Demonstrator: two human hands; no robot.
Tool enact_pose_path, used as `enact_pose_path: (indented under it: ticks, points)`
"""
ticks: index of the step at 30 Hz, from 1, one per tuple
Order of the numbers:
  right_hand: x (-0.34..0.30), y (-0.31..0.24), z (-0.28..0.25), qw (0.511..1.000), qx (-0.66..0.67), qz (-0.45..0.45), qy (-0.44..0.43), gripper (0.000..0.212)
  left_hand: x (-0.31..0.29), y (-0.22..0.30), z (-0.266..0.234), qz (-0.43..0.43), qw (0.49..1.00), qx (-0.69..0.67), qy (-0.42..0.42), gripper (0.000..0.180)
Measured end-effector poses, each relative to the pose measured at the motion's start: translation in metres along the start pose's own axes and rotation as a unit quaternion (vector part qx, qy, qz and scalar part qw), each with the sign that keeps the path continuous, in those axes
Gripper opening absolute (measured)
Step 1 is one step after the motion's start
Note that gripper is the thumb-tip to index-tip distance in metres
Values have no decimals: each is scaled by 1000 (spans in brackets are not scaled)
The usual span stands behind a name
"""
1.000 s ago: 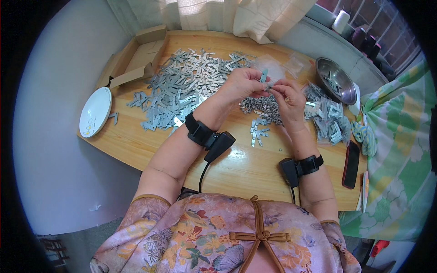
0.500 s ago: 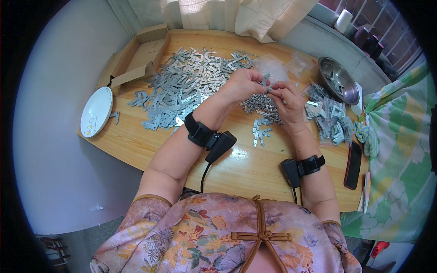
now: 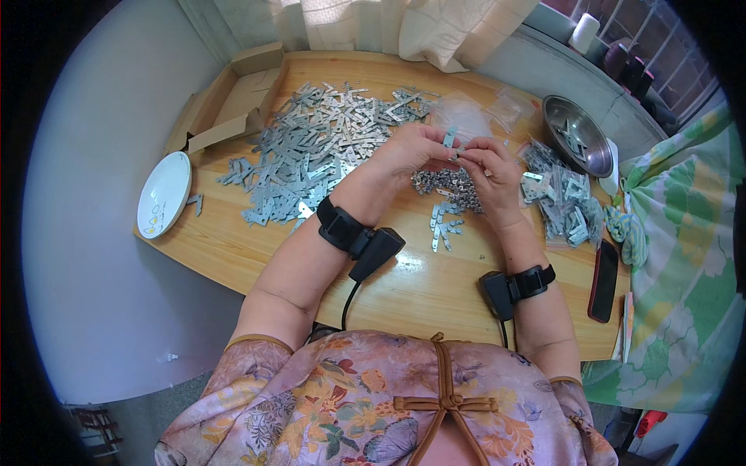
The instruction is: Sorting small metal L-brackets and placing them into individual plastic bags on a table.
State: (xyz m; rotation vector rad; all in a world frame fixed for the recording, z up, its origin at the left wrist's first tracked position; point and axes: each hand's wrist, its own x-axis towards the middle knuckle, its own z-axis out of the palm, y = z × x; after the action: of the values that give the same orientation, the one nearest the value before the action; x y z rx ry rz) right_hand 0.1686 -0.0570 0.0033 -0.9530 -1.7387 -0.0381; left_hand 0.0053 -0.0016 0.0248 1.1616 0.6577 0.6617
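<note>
My left hand (image 3: 416,147) pinches a flat metal corner bracket (image 3: 450,137), one arm of which sticks up past the fingertips. Close against it, my right hand (image 3: 494,168) has thumb and fingers pressed together at the bracket's lower end; whatever small part lies between them is too small to make out. Below the hands is a heap of small metal screws or nuts (image 3: 447,185). A few brackets (image 3: 444,227) lie just in front of that heap. To the left spreads a large pile of L-shaped metal brackets (image 3: 311,147).
An open cardboard box (image 3: 233,97) and a white plate (image 3: 165,194) sit at the left. On the right are filled clear bags (image 3: 571,206), a steel bowl (image 3: 597,159) holding brackets, and a phone (image 3: 603,281). Flat plastic bags (image 3: 464,113) lie behind my hands.
Both hands stay at nearly the same spot. The bracket in my left hand has shifted slightly, and the fingers of both hands have adjusted a little around it.
</note>
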Motion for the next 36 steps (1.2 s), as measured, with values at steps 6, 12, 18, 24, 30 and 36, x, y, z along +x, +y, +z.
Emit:
enact_pose_path:
  ticks: [6,12,18,24,30,36]
  points:
    - [-4,4,-2,997,31,70,2,12,-1,0,-1,-32,998,-56,-1,22]
    - [-3,6,-4,995,20,88,-33,11,4,-4,-3,-44,998,-51,9,21]
    - [-5,12,-3,998,-20,57,-30,10,6,-7,-6,-63,997,-37,13,22]
    - [-4,11,-3,998,-40,48,-25,11,6,-8,-8,-59,997,-33,26,21]
    - [-2,9,-3,997,-72,-27,-29,12,6,-8,-6,-41,999,-15,21,22]
    - [-2,9,-2,994,-95,-57,-24,12,6,-9,-5,-28,999,5,22,21]
